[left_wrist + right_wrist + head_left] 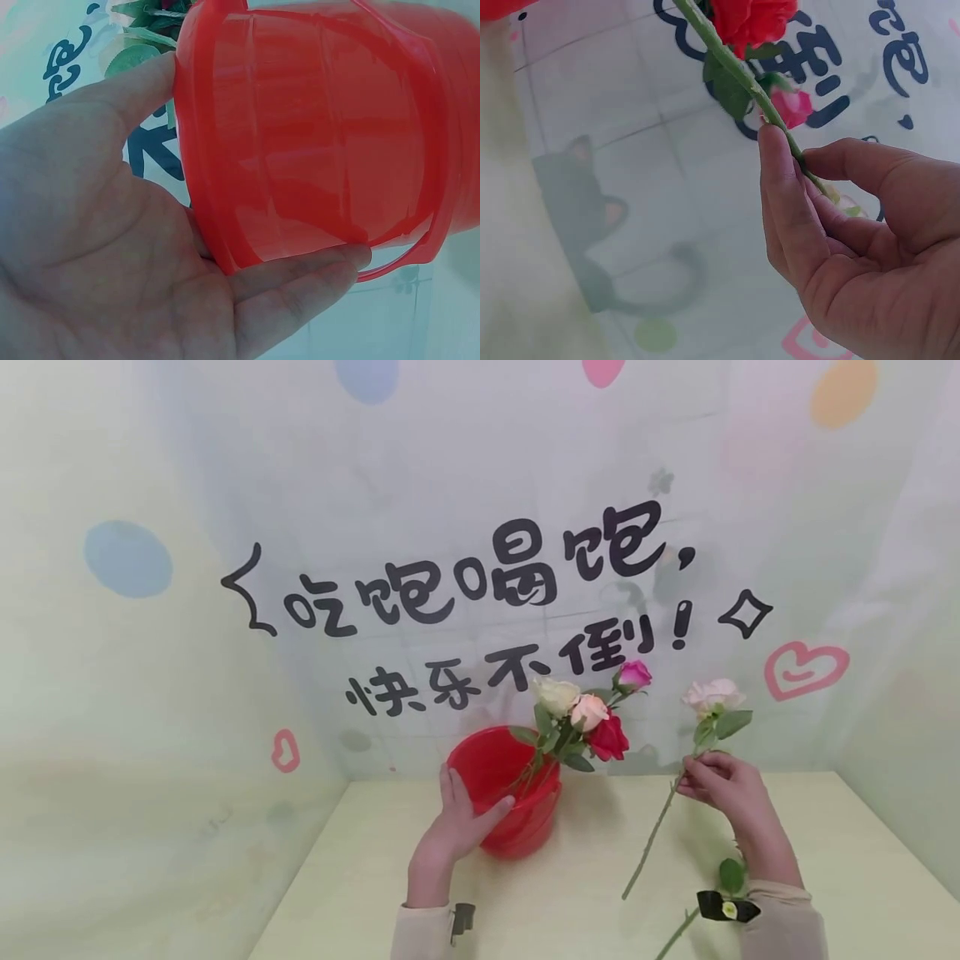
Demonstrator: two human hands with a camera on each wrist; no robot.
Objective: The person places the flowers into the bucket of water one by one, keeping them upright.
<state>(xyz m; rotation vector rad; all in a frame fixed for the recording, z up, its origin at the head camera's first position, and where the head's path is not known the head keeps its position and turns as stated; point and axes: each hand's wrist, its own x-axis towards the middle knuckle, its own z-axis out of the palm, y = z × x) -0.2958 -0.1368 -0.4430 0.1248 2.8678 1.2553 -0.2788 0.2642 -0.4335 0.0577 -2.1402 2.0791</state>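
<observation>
A red bucket (520, 839) stands tilted on the table, with white, peach, red and magenta roses leaning out over its right rim. My left hand (453, 822) holds it at the near left side, the thumb at the rim. In the left wrist view, the fingers lie along the bucket wall (322, 142). To the right, my right hand (731, 789) pinches a pale pink rose (715, 697) just below its leaves. Its bare stem (739, 71) slants down to the left, apart from the bucket.
Another green stem (678, 935) with a leaf lies on the pale wooden table (345, 893) by my right sleeve, partly hidden by a black band. A printed backdrop (420, 460) rises behind the table and along its sides.
</observation>
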